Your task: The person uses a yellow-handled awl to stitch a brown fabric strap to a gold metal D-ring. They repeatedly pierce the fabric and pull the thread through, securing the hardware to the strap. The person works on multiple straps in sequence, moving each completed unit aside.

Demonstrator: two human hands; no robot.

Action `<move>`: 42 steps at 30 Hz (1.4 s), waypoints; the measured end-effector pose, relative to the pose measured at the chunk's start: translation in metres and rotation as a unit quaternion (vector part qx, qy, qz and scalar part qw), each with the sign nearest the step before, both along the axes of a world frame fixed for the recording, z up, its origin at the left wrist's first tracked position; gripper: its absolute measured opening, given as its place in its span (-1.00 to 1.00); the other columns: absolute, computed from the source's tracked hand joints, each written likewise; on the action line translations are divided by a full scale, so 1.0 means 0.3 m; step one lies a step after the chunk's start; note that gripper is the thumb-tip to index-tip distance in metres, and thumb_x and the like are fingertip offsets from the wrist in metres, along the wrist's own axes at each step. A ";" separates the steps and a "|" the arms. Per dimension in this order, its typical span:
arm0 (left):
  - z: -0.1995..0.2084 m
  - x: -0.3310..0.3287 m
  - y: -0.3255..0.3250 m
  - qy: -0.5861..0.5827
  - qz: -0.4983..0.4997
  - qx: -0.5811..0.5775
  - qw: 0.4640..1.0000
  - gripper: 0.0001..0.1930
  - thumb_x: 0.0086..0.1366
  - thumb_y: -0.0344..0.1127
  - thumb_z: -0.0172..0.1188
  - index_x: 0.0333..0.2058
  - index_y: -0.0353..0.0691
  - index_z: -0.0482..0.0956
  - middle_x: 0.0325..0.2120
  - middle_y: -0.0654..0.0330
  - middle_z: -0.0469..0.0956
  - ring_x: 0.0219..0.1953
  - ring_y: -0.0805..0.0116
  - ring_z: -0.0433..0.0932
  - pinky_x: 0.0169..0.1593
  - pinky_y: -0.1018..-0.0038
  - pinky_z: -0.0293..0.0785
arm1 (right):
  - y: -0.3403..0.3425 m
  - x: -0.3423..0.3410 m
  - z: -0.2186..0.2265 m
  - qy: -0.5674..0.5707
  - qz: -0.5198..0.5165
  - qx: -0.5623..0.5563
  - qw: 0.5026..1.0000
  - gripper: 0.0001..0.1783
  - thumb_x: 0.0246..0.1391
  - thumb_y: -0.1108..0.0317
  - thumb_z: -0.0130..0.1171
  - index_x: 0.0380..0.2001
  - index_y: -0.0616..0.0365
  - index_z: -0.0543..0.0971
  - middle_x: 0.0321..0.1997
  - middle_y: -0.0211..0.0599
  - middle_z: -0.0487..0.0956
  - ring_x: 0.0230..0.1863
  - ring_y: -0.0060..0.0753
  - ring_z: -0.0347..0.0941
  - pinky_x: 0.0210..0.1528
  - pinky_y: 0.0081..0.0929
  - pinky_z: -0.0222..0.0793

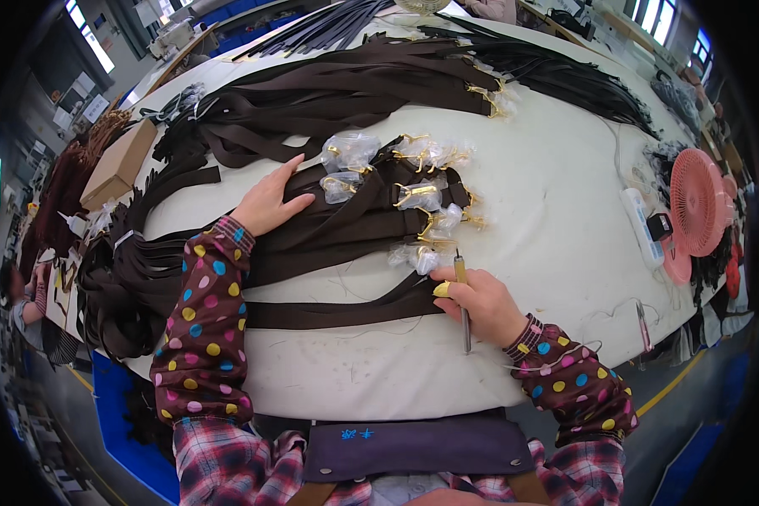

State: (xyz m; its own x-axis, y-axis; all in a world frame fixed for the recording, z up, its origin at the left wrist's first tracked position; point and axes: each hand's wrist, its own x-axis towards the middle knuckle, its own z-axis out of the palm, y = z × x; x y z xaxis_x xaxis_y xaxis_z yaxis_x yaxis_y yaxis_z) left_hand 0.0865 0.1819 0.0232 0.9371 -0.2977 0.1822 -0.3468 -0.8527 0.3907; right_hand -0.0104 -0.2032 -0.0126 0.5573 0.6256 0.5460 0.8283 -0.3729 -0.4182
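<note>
I'm seeing left hand (267, 202) resting splayed on dark straps (337, 244), right hand (487, 305) gripping pen-like tool (460, 270); likely arranging straps, next move needing steady hold.

The left hand (270, 201) lies on the brown strap bundle (337, 221); near its right end, the right hand (485, 304) grips a pen-like tool (460, 270).
</note>
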 end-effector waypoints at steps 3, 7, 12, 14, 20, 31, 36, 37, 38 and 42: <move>-0.033 0.130 -0.090 0.032 -0.043 0.035 0.998 -0.24 0.22 0.02 0.21 0.25 -0.31 0.20 0.09 -0.16 0.39 0.14 -0.09 0.39 0.19 0.22 0.32 | -0.003 -0.001 -0.011 0.008 0.004 0.005 1.000 -0.72 -0.08 0.48 0.35 -0.28 0.07 0.49 -0.02 -0.25 0.59 -0.26 -0.16 0.50 -0.22 -0.32 0.45; -0.026 0.194 -0.266 0.055 -0.039 0.016 0.998 -0.27 0.21 -0.30 0.20 0.28 -0.36 0.08 0.18 -0.24 0.29 0.23 -0.07 0.33 0.28 0.31 0.22 | -0.014 0.001 -0.016 0.017 0.012 0.005 1.000 -0.71 -0.08 0.48 0.34 -0.27 0.07 0.49 -0.02 -0.24 0.60 -0.25 -0.15 0.50 -0.21 -0.31 0.45; -0.120 0.296 -0.394 -0.012 -0.071 -0.143 0.987 -0.18 0.18 -0.36 0.19 0.37 -0.22 -0.03 0.26 -0.17 0.21 0.31 -0.05 0.21 0.34 0.25 0.10 | -0.023 -0.002 -0.014 0.017 0.011 -0.003 1.000 -0.70 -0.10 0.49 0.34 -0.26 0.07 0.49 -0.02 -0.24 0.59 -0.25 -0.15 0.49 -0.21 -0.31 0.45; -0.131 0.338 -0.436 0.007 -0.094 -0.234 0.968 -0.16 0.15 -0.24 0.19 0.38 -0.07 -0.01 0.27 -0.11 0.22 0.31 -0.08 0.19 0.34 0.08 0.04 | -0.028 -0.002 -0.010 0.010 0.000 -0.006 1.000 -0.69 -0.10 0.49 0.34 -0.26 0.07 0.49 -0.02 -0.24 0.59 -0.27 -0.15 0.49 -0.21 -0.30 0.44; -0.138 0.305 -0.393 -0.131 0.017 -0.116 0.984 -0.15 0.12 -0.31 0.18 0.38 0.02 0.01 0.34 -0.12 0.06 0.36 -0.06 0.11 0.31 -0.05 0.04 | -0.013 0.007 -0.012 0.002 -0.021 0.021 1.000 -0.67 -0.05 0.49 0.29 -0.19 0.06 0.45 -0.01 -0.28 0.56 -0.21 -0.17 0.49 -0.18 -0.30 0.38; -0.025 -0.401 -0.524 -0.008 -0.079 -0.004 0.997 -0.57 0.20 -0.13 0.32 -0.06 -0.25 0.48 -0.21 0.07 0.49 -0.19 0.16 0.52 -0.15 0.36 0.49 | -0.067 -0.008 -0.001 0.050 -0.077 0.017 0.996 -0.64 -0.13 0.48 0.38 -0.25 0.10 0.46 -0.16 -0.28 0.59 -0.31 -0.16 0.43 -0.04 -0.27 0.28; -0.023 -0.299 -0.594 0.000 -0.059 -0.078 0.995 -0.43 0.09 -0.10 0.41 0.03 -0.17 0.43 -0.10 0.10 0.44 -0.22 0.15 0.54 -0.20 0.34 0.53 | -0.086 -0.028 -0.013 0.056 -0.074 0.008 0.996 -0.67 -0.13 0.48 0.38 -0.28 0.09 0.47 -0.37 -0.29 0.53 -0.33 -0.17 0.44 -0.08 -0.27 0.30; -0.011 -0.290 -0.607 -0.006 -0.091 -0.083 0.992 -0.41 0.07 -0.10 0.42 0.04 -0.13 0.42 -0.07 0.11 0.43 -0.21 0.15 0.54 -0.19 0.34 0.53 | -0.094 -0.038 -0.016 0.046 -0.071 0.000 0.996 -0.68 -0.13 0.48 0.37 -0.29 0.10 0.47 -0.40 -0.30 0.51 -0.33 -0.16 0.43 -0.09 -0.27 0.30; 0.004 -0.287 -0.619 -0.013 -0.124 -0.087 0.988 -0.39 0.05 -0.10 0.43 0.05 -0.10 0.42 -0.04 0.12 0.41 -0.20 0.16 0.54 -0.19 0.34 0.53 | -0.103 -0.051 -0.020 0.036 -0.069 -0.006 0.997 -0.68 -0.14 0.49 0.37 -0.29 0.10 0.47 -0.43 -0.30 0.50 -0.34 -0.16 0.43 -0.10 -0.28 0.30; -0.002 -0.286 -0.621 -0.056 -0.167 0.023 0.984 -0.39 0.01 -0.08 0.44 0.06 0.03 0.45 -0.01 0.24 0.40 -0.11 0.22 0.52 -0.16 0.36 0.54 | -0.124 -0.066 -0.022 0.010 -0.070 0.004 0.998 -0.70 -0.14 0.50 0.36 -0.33 0.11 0.46 -0.47 -0.31 0.47 -0.35 -0.15 0.43 -0.11 -0.29 0.30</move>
State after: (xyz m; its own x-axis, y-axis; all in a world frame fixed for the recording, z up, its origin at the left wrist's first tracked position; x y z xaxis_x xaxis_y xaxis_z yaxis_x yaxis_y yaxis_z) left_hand 0.0007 -0.0043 0.0225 0.7600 -0.5965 0.2579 -0.6499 -0.6995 0.2972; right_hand -0.0300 -0.2404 -0.0192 0.6492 0.5370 0.5386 0.7602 -0.4803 -0.4374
